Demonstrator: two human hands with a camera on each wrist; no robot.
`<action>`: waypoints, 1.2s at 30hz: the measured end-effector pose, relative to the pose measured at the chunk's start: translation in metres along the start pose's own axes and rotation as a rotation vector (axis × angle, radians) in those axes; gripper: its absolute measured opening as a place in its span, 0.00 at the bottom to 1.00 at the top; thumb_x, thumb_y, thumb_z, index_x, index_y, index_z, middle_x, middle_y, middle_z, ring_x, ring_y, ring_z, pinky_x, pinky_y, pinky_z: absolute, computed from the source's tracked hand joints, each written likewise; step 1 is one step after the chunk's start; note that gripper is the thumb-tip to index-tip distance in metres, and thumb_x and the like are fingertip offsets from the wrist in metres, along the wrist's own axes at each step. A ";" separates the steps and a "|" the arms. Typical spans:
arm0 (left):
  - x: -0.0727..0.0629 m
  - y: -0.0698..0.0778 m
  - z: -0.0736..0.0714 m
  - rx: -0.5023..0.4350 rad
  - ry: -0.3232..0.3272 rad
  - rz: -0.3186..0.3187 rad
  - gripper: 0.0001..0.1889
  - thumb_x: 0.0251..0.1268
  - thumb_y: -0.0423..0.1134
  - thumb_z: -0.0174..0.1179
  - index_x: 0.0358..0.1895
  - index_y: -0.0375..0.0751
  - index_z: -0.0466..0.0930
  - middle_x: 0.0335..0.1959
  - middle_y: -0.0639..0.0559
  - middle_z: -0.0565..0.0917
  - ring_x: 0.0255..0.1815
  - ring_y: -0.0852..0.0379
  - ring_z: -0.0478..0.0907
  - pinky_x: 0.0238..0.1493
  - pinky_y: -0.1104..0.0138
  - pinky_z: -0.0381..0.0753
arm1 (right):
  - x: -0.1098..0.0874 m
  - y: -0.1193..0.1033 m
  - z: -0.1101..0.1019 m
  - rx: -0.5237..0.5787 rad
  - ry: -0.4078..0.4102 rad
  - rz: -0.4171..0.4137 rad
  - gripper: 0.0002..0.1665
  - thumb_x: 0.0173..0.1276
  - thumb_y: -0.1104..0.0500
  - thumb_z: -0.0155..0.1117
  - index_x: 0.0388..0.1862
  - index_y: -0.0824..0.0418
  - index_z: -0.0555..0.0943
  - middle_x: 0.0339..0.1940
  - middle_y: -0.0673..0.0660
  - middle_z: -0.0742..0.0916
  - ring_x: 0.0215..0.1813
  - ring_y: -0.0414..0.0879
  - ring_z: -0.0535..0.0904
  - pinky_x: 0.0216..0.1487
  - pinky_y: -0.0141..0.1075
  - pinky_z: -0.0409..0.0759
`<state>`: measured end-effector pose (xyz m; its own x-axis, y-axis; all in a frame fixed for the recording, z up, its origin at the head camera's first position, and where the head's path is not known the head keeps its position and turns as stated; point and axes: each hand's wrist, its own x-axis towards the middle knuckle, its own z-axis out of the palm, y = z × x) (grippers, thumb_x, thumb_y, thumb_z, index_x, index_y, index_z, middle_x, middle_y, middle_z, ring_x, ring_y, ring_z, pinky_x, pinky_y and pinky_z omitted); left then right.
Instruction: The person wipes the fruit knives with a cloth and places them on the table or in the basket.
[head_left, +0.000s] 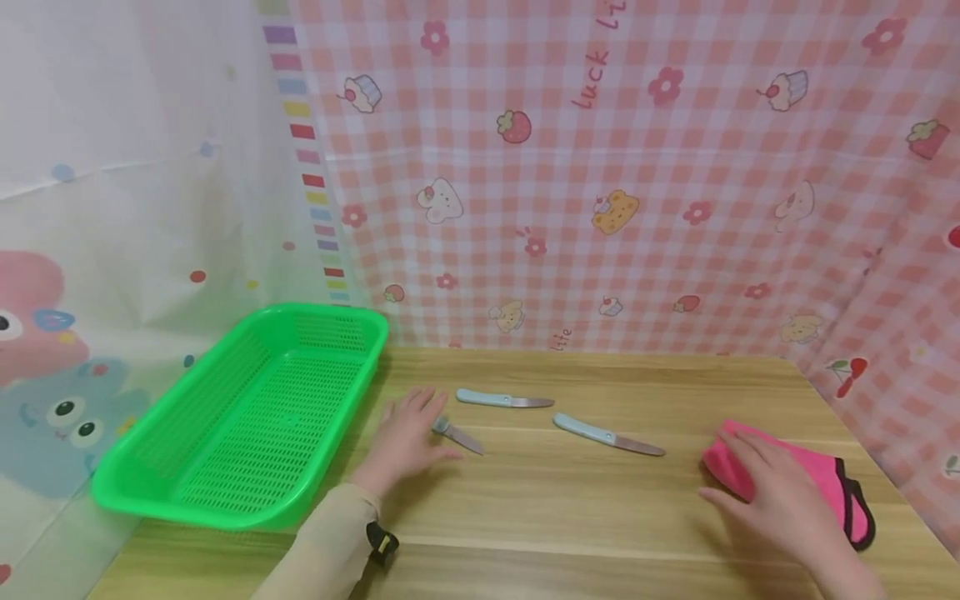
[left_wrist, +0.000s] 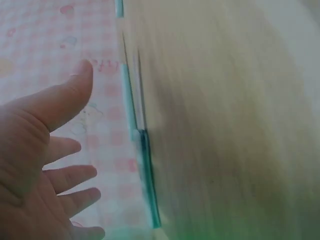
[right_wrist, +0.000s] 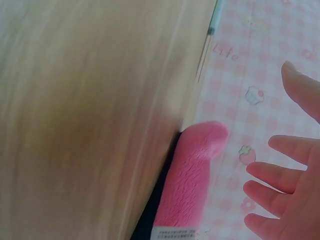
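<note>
In the head view my left hand (head_left: pixel 405 437) is spread low over the table, its fingers over the handle end of a small knife (head_left: pixel 463 437). That handle is partly hidden by the hand. Two more knives with pale blue handles lie just to the right, a far knife (head_left: pixel 506 400) and a middle knife (head_left: pixel 609 435). The left wrist view shows the fingers apart, beside a knife handle (left_wrist: pixel 148 185). At the right, my right hand (head_left: pixel 772 492) hovers over a pink plush mitt-like cloth (head_left: pixel 821 479) with black edging. Its fingers are extended and apart from the cloth (right_wrist: pixel 187 185) in the right wrist view.
A green plastic basket (head_left: pixel 360 400) with perforated sides stands on the left of the wooden table (head_left: pixel 570 517). Behind the table hangs a pink checked curtain (head_left: pixel 555 183), which also runs along the right. A white printed sheet (head_left: pixel 165 225) hangs at the left.
</note>
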<state>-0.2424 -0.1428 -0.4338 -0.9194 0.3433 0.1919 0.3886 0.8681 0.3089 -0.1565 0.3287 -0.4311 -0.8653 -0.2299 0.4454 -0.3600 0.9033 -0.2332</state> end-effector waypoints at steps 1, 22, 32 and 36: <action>0.002 -0.002 0.001 -0.003 -0.007 -0.004 0.48 0.49 0.58 0.74 0.71 0.36 0.66 0.70 0.33 0.67 0.72 0.32 0.59 0.68 0.34 0.52 | 0.000 0.002 0.000 -0.001 -0.003 0.006 0.48 0.49 0.44 0.81 0.63 0.69 0.74 0.60 0.73 0.78 0.60 0.71 0.71 0.55 0.65 0.68; 0.017 -0.020 0.014 0.060 0.010 -0.005 0.13 0.50 0.39 0.76 0.38 0.44 0.84 0.42 0.45 0.83 0.48 0.42 0.78 0.54 0.48 0.74 | -0.002 0.038 -0.015 -0.025 -0.080 0.110 0.50 0.55 0.39 0.76 0.63 0.74 0.71 0.57 0.76 0.77 0.57 0.73 0.70 0.51 0.65 0.68; 0.019 -0.022 0.018 0.071 0.003 -0.049 0.11 0.49 0.32 0.75 0.34 0.45 0.83 0.36 0.49 0.79 0.40 0.46 0.77 0.44 0.52 0.77 | -0.002 0.054 -0.017 -0.055 -0.168 0.180 0.55 0.56 0.38 0.74 0.66 0.77 0.67 0.60 0.81 0.72 0.58 0.79 0.66 0.53 0.72 0.64; 0.020 -0.022 0.017 0.067 -0.002 -0.065 0.11 0.50 0.32 0.75 0.32 0.46 0.82 0.34 0.49 0.78 0.40 0.46 0.76 0.43 0.51 0.77 | -0.002 0.056 -0.019 -0.049 -0.209 0.210 0.55 0.58 0.37 0.72 0.67 0.77 0.65 0.61 0.82 0.71 0.60 0.79 0.64 0.54 0.73 0.62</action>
<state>-0.2707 -0.1484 -0.4528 -0.9428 0.2859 0.1712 0.3230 0.9106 0.2578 -0.1687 0.3864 -0.4288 -0.9739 -0.1010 0.2031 -0.1526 0.9542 -0.2572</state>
